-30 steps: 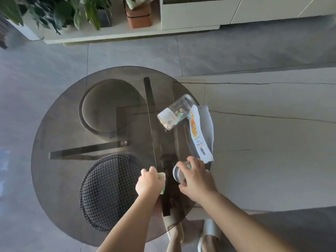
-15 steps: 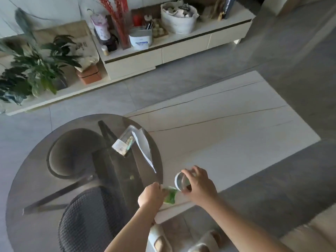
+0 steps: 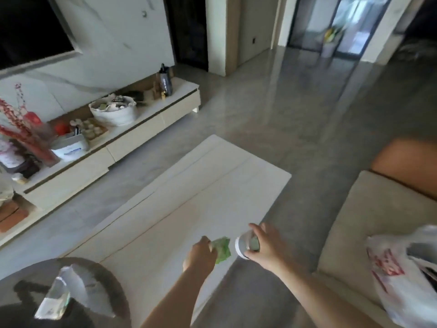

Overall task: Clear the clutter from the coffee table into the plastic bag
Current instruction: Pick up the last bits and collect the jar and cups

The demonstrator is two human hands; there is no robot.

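Both hands gripped clutter: the left hand (image 3: 199, 255) clenched a crumpled green wrapper (image 3: 222, 249), the right hand (image 3: 266, 242) grasped a small clear white-lidded jar (image 3: 246, 243). Both hung above the white marble coffee table (image 3: 189, 197); the white plastic bag (image 3: 399, 275) lay well right.

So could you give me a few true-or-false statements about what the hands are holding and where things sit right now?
1. The left hand grips a green wrapper. True.
2. The right hand is empty. False: it holds a small clear jar with a white lid.
3. The white plastic bag lies on the sofa at the right. True.
4. The round glass table has nothing left on it. False: a clear jar and a paper leaflet lie there.
5. Both items have been dropped in the bag. False: both are in the hands, short of the bag.
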